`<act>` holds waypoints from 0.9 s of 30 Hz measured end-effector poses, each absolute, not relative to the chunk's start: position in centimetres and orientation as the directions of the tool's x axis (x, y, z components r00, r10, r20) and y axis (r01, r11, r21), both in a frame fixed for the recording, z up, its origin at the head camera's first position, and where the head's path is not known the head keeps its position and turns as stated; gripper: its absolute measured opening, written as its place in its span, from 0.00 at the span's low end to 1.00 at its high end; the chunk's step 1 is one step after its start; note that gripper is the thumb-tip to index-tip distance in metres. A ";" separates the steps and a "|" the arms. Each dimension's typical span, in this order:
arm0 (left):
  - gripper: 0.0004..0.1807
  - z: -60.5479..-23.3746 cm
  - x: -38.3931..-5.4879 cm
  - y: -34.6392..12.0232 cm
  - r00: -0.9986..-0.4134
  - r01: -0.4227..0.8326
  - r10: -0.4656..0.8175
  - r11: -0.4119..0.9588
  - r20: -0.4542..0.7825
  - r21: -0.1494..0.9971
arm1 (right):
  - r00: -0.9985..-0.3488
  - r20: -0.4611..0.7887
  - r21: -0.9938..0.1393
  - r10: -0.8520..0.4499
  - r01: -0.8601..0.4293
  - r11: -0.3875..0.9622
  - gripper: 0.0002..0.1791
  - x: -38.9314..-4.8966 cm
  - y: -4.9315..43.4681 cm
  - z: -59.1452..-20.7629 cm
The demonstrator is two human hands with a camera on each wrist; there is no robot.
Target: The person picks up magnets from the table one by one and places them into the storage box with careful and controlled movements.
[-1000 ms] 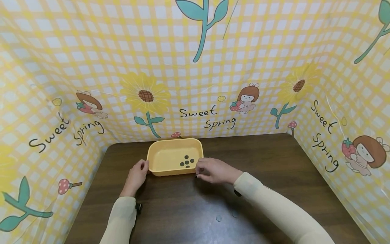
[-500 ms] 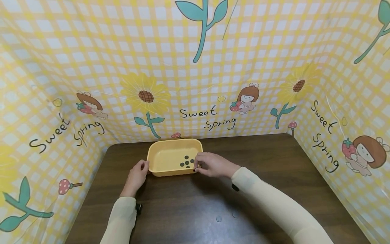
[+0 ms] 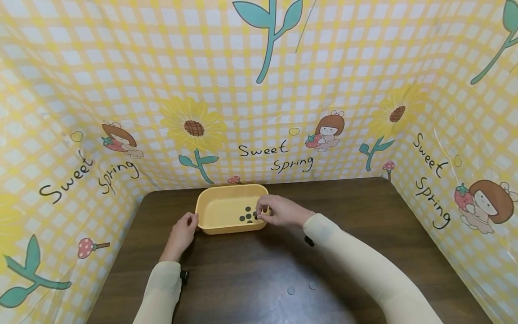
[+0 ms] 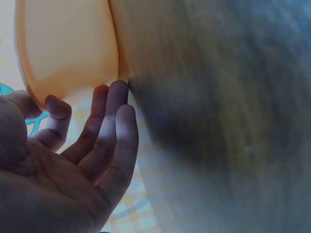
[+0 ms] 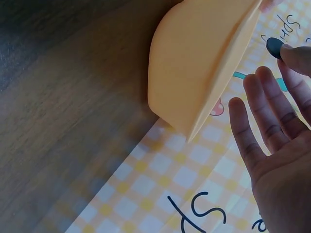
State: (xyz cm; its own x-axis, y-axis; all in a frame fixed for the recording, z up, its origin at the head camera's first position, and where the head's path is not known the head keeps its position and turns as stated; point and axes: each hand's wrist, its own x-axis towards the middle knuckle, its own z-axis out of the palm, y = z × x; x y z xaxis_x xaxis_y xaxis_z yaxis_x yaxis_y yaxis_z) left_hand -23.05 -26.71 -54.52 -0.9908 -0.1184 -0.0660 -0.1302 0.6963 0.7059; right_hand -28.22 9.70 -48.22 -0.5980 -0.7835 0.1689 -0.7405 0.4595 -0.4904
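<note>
My right hand is over the right end of a yellow plastic basin. Between thumb and index finger it pinches a small black disc; its other fingers are spread and loosely bent in the right wrist view. Several dark discs lie together on the basin floor, just left of these fingertips. At the basin's left front corner, my left hand holds the rim with thumb and index finger. Its remaining fingers reach along the outside of the end wall, low near the table.
Two more flat discs, one left and one right, lie on the dark wooden table nearer the front. A yellow checked cloth hangs close behind the basin and along both sides.
My right hand has moved up and slightly left, from the basin's front right corner to over its inside, carrying the black disc. The left hand and basin have stayed put.
</note>
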 end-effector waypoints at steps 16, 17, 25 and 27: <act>0.25 -54.4 -22.9 -26.6 -0.991 -0.125 -0.115 0.695 -0.062 0.708 | -0.596 0.143 -0.524 -0.791 -0.723 0.450 0.06 -30.1 8.9 -48.8; 0.25 -54.4 -22.9 -26.6 -0.991 -0.125 -0.116 0.696 -0.061 0.708 | -0.594 0.142 -0.523 -0.792 -0.725 0.449 0.06 -30.3 8.8 -48.8; 0.23 -54.3 -23.0 -26.6 -0.991 -0.123 -0.119 0.697 -0.056 0.706 | -0.588 0.094 -0.502 -0.804 -0.725 0.472 0.07 -30.9 8.0 -48.8; 0.23 -54.3 -23.0 -26.6 -0.992 -0.119 -0.115 0.698 -0.053 0.706 | -0.594 0.071 -0.492 -0.801 -0.720 0.490 0.07 -31.1 7.8 -48.8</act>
